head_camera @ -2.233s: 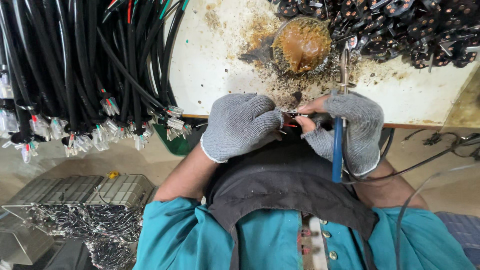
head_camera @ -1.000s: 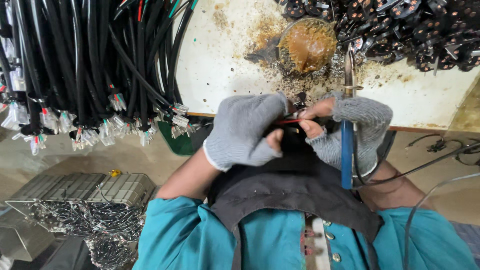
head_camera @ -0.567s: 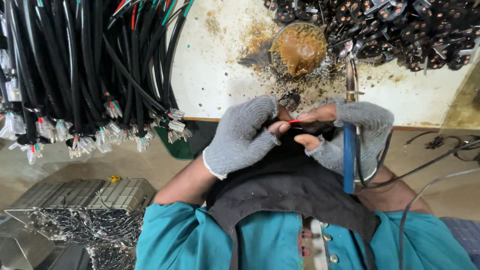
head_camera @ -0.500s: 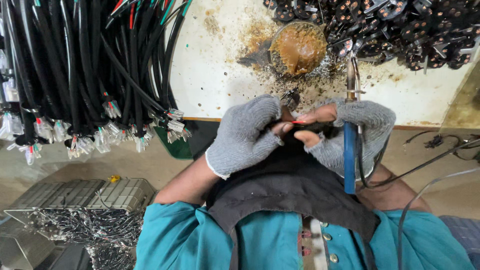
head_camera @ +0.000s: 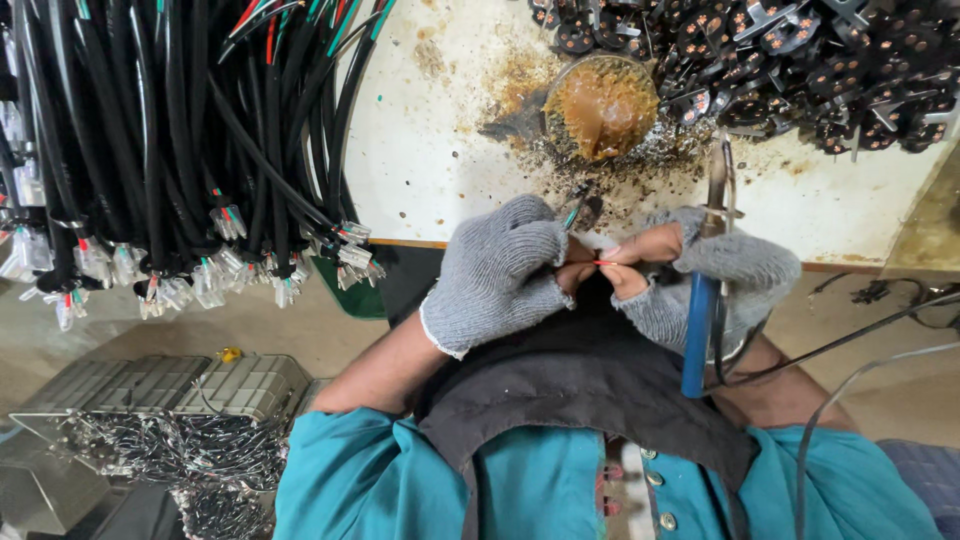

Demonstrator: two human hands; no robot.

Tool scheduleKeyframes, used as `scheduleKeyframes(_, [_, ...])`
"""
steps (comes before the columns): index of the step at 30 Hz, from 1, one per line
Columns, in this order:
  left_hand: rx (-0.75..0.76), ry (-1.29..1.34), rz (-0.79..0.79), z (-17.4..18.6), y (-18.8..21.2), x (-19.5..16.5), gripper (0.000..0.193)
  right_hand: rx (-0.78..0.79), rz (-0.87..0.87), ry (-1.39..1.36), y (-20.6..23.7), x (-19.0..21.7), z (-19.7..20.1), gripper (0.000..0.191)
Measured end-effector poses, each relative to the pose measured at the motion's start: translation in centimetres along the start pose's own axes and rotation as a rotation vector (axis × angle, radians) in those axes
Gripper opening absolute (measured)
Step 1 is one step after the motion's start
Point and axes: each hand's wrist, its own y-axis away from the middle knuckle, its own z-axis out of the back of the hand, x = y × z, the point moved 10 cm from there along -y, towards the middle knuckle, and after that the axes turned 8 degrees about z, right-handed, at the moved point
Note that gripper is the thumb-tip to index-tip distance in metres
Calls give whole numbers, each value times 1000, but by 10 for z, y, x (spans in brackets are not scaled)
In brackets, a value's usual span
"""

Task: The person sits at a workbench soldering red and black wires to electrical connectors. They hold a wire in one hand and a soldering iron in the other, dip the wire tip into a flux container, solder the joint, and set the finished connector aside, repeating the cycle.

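Dozens of black cables (head_camera: 150,130) hang in a thick bundle at far left, w/ white plugs (head_camera: 215,275) and coloured wire ends along the bottom. The white bench (head_camera: 440,150) fills the far middle, stained brown. A pile of small black connectors (head_camera: 800,60) lies far right on it. Near left, low down, a grey metal tray (head_camera: 150,385) w/ a tangle of thin wires (head_camera: 170,460) in front.

A round pot of brown paste (head_camera: 600,105) sits on the bench just beyond the hands, w/ dark crumbs around it.

Both hands wear grey knit gloves w/ bare fingertips. Left hand (head_camera: 500,275) and right hand (head_camera: 715,285) meet at the bench's near edge, fingertips pressed together, pinching a thin red wire (head_camera: 606,263) between them; the wire lies level, centre of scene, over the dark apron (head_camera: 580,390). Right hand also clasps a soldering iron (head_camera: 700,320), blue handle pointing near, metal tip pointing far toward the pot. Its cord (head_camera: 850,340) trails off right.
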Motion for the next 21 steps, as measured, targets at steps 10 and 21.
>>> scheduleKeyframes(10, [-329, -173, -155, 41, 3, -29, 27, -111, 142, 194, -4, 24, 22, 11])
scheduleKeyframes(21, [-404, -27, 12, 71, -45, -14, 15, -213, 361, 285, -32, 64, 32, 18])
